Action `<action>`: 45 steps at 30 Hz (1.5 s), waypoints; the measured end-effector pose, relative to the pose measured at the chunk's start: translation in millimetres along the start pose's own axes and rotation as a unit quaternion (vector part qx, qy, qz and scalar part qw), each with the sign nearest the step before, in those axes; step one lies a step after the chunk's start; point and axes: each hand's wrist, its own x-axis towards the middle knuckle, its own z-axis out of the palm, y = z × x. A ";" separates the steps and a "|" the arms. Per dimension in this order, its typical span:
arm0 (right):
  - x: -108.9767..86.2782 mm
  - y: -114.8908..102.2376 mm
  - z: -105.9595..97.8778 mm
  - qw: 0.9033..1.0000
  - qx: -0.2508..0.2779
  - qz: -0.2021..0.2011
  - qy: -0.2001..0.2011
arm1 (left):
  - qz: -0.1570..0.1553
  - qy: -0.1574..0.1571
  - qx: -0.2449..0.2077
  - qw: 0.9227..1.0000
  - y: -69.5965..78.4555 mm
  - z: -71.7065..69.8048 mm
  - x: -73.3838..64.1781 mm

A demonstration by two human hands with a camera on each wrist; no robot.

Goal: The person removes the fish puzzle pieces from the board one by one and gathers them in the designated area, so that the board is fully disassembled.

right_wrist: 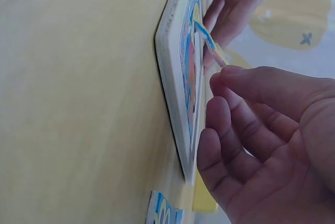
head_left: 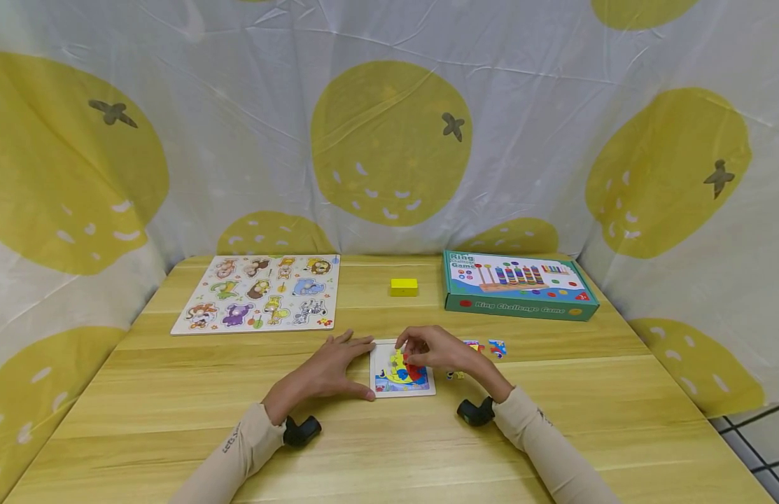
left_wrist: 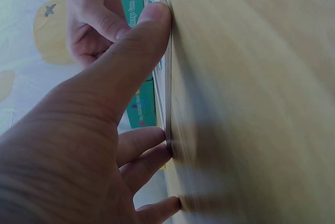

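Note:
A small jigsaw puzzle board (head_left: pixel 404 393) with a pale frame lies on the table, its picture partly filled with yellow, red and blue pieces. My left hand (head_left: pixel 326 367) is spread along the board's left side, thumb at the near corner and fingertips touching the edge farther back. Over the picture, my right hand (head_left: pixel 436 346) pinches a puzzle piece (right_wrist: pixel 210 45) between thumb and index finger. That piece is tilted, with its lower end at the board's surface; whether it is seated cannot be seen. Several loose puzzle pieces (head_left: pixel 497 348) lie right of the board, partly hidden by the right hand.
A larger animal puzzle board (head_left: pixel 288 280) lies at the back left. A yellow block (head_left: pixel 404 288) sits at the back middle, and a green Ring Challenge Game box (head_left: pixel 521 306) at the back right. Behind the table hangs a patterned curtain (head_left: pixel 528 140).

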 end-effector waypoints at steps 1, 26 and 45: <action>-0.2 -0.1 -0.1 1.000 0.003 0.000 0.001 | 0.001 0.000 -0.001 1.000 0.1 0.1 0.0; -45.3 23.4 -42.0 0.994 0.097 0.003 0.039 | 0.012 -0.002 -0.002 1.000 1.4 -0.1 1.2; -108.0 61.2 -66.9 0.992 0.104 0.035 0.058 | 0.008 -0.001 -0.002 1.000 0.0 -0.4 0.8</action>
